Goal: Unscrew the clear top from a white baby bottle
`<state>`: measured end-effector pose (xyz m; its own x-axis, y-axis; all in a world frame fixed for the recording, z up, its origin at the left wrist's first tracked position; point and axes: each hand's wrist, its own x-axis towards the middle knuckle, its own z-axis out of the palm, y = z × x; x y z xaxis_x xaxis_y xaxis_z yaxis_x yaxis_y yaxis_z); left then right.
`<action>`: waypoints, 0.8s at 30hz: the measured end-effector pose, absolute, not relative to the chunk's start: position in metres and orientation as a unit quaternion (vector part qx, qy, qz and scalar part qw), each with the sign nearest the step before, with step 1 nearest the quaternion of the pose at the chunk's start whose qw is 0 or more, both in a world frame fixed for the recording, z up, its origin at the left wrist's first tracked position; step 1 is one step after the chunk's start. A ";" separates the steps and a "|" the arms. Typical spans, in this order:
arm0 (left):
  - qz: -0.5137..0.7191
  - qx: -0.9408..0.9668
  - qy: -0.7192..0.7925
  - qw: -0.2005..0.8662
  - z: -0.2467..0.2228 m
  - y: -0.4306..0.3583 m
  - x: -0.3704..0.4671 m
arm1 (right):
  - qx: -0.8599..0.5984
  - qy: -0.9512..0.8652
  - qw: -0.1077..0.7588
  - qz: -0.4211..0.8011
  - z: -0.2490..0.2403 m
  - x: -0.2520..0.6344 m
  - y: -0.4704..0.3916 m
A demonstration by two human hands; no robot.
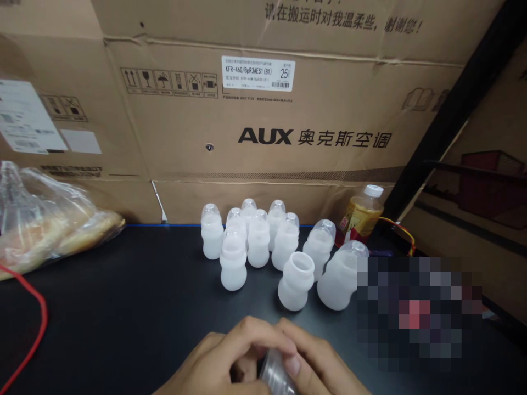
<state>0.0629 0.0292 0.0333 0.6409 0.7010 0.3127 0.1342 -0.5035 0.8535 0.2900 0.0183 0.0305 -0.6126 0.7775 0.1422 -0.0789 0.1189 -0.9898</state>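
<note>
Plastic piece (276,374), clear, between left hand (233,356) and right hand (315,359)

Head view: worn on head, faces forward and down over dark table (123,318); cardboard box (177,126) at 12 o'clock, left hand (226,356) and right hand (315,359) close, 6 o'clock.

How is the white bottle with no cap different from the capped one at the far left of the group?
The uncapped bottle shows an open rim, while the far-left bottle wears a clear domed cap. The uncapped bottle stands nearer the camera; the far-left bottle stands further back. Both are whitish and upright on the dark table.
</note>
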 end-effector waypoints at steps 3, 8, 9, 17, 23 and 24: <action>0.313 0.784 0.276 0.460 0.036 0.034 0.059 | -0.274 -0.637 0.339 0.636 0.029 0.290 0.019; 0.324 0.771 0.275 0.474 0.039 0.043 0.054 | -0.256 -0.642 0.320 0.647 0.026 0.288 0.022; 0.333 0.784 0.274 0.446 0.036 0.045 0.055 | -0.241 -0.636 0.324 0.657 0.023 0.288 0.022; 0.465 0.864 0.166 0.101 0.048 0.042 0.069 | -0.202 -0.606 0.317 0.701 0.024 0.290 0.019; 0.427 0.883 0.189 0.047 0.070 0.039 0.071 | -0.243 -0.601 0.304 0.698 0.058 0.291 0.016; 0.420 0.885 0.197 0.038 0.070 0.039 0.071 | -0.228 -0.610 0.311 0.692 0.058 0.291 0.016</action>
